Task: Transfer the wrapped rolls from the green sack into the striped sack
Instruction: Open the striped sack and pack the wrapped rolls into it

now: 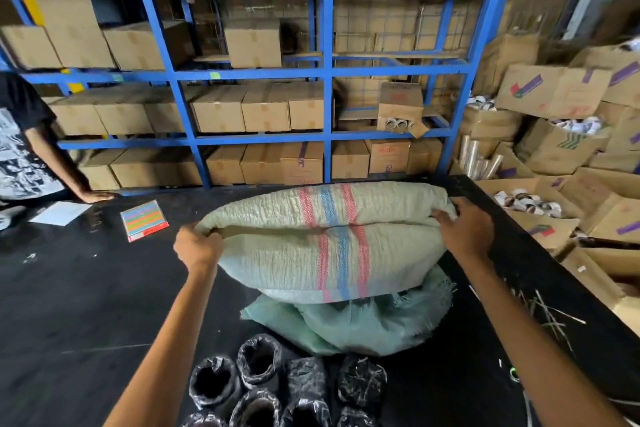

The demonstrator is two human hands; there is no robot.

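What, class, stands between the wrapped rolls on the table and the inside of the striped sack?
The striped sack has its mouth held nearly flat between the left hand and right hand, so no wide opening shows. The green sack lies crumpled between it and the wrapped rolls.

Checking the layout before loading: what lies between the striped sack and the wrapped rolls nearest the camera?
In the head view, the green sack lies crumpled between the striped sack and the wrapped rolls.

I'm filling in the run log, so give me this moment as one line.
left hand: grips striped sack rim | right hand: grips rim | green sack: under it | rolls: on table, near edge
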